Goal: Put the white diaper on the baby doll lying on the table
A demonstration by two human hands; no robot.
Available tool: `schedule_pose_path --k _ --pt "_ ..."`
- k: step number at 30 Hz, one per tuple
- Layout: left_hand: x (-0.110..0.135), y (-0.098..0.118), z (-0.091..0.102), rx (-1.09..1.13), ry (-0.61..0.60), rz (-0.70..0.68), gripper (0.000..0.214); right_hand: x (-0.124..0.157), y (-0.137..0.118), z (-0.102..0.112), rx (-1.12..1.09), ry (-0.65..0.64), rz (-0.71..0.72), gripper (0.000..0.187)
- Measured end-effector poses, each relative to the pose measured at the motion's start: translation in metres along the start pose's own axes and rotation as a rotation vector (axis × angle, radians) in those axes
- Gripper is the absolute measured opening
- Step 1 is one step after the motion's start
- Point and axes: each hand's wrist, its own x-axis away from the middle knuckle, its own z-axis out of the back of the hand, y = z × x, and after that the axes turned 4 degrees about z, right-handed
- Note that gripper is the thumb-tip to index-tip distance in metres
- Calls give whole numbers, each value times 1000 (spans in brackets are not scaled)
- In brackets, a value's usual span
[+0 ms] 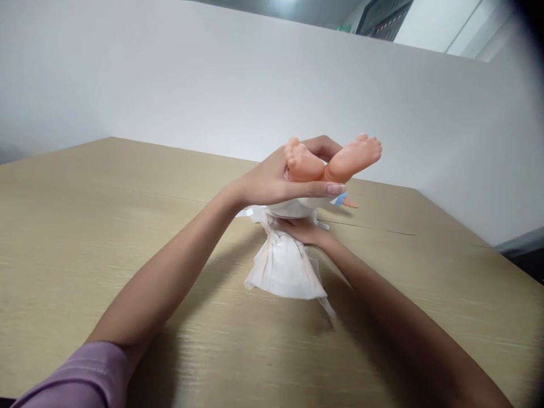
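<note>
A baby doll [352, 160] lies on its back on the table, feet raised toward me and soles facing me. My left hand [276, 175] is wrapped round the doll's ankles and holds both legs up. Beneath the doll is a white diaper [287, 269], its front flap spread toward me on the tabletop. My right hand [301, 229] lies low on the diaper, under the raised legs; its fingertips are hidden below the doll's bottom. One small doll hand with a light blue cuff shows at the right. The doll's head and most of its body are out of sight.
The wide wood-grain table [106, 226] reaches to a plain white partition [191, 85] at the back. A thin seam runs across the tabletop. Something dark [527, 249] stands beyond the table's right edge.
</note>
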Motion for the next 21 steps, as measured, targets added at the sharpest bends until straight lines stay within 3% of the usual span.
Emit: schedule_pose_path --k 2,4,7,9,13,16,21 --pt "0 0 -1 -16 -5 11 30 22 -1 13 39 -99 36 42" --pt "1 1 -4 -26 -19 34 35 50 -2 26 90 -110 32 39" --pt "3 2 -11 -11 -45 69 39 87 -7 38 89 56 -70 40" --pt "6 2 -18 -20 -70 78 38 103 -14 43 63 192 -107 54" --pt "16 0 -34 -72 -136 137 38 103 -35 49 5 307 3 62" --pt "29 3 -40 -78 -165 163 43 94 -49 58 -41 266 62 52" --pt "73 9 -27 -141 -179 204 48 106 -47 80 -8 -26 245 46"
